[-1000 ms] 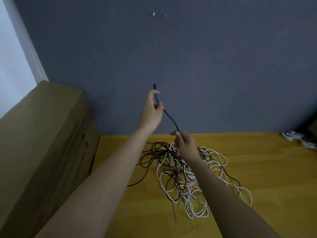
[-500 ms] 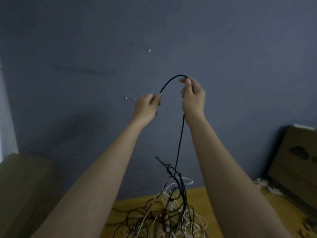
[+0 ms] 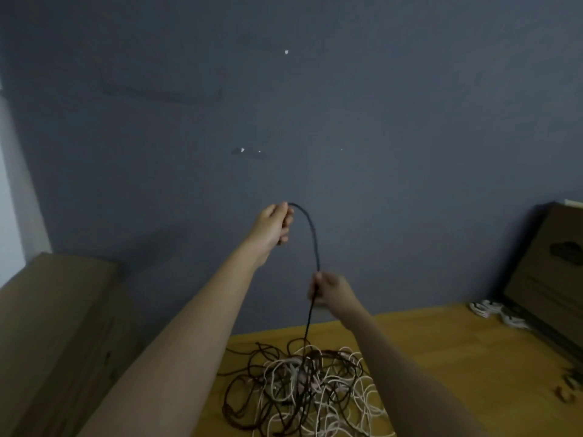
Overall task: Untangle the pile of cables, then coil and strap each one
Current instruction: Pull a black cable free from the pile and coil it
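Two hands engaged: black cable (image 3: 310,228) is pinched high by left hand (image 3: 273,224) and gripped lower by right hand (image 3: 331,291). Tangled pile (image 3: 303,389) is left on floor (image 3: 441,348). Risk: knots could be tightened, white cables dragged up, if pulled hard.

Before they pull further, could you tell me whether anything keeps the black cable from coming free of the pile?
Yes: below the right hand the black cable drops into the tangled pile, threaded among white and dark loops. The left hand holds its upper end.
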